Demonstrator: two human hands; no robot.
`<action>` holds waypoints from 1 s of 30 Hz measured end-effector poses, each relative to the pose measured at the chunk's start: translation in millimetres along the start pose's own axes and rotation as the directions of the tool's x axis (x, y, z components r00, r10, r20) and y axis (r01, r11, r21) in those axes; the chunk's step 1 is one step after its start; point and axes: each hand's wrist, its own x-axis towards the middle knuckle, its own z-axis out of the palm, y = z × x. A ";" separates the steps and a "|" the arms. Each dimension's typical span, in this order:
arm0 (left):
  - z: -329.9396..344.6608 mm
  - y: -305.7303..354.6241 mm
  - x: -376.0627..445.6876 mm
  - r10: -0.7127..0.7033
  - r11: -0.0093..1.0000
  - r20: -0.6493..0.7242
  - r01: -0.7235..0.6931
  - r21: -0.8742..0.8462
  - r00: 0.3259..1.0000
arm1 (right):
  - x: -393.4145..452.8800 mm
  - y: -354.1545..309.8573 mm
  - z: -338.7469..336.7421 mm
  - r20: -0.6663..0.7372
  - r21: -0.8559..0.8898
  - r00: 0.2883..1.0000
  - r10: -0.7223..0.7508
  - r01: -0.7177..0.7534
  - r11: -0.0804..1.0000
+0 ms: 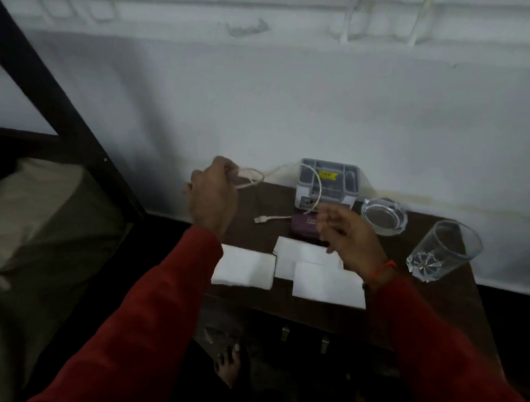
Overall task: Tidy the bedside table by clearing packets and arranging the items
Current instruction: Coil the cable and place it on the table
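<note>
Gripped in the left hand (214, 192) is a looped white USB cable (317, 185), left of the grey organiser box (328, 185); its other stretch is pinched by the right hand (347, 234).

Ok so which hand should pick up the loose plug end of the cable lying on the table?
Probably the right hand: it hovers blurred beside the plug end. The left hand already grips the coiled cable.

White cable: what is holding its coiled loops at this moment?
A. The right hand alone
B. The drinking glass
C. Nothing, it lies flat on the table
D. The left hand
D: the left hand grips the loops of the white cable above the table's back left edge.
</note>
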 end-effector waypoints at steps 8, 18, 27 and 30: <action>-133.8 89.7 11.3 0.247 0.756 0.063 -0.152 -0.637 0.967 | 44.7 -168.9 23.0 -0.042 0.055 0.966 -0.255 0.257 0.965; -280.8 112.0 12.4 0.214 0.605 0.132 -0.025 -0.796 0.968 | 36.9 -290.8 -5.2 0.035 -0.361 0.934 -0.355 0.343 0.867; -312.2 119.7 9.0 0.235 0.289 0.367 0.296 -0.910 0.900 | -4.0 -311.4 -58.8 -0.072 -0.203 0.883 -0.463 0.442 0.874; -317.6 134.1 -7.4 0.395 0.666 0.550 0.182 -0.723 0.736 | -9.4 -321.2 -75.9 -0.185 -0.118 0.893 -0.410 0.394 0.912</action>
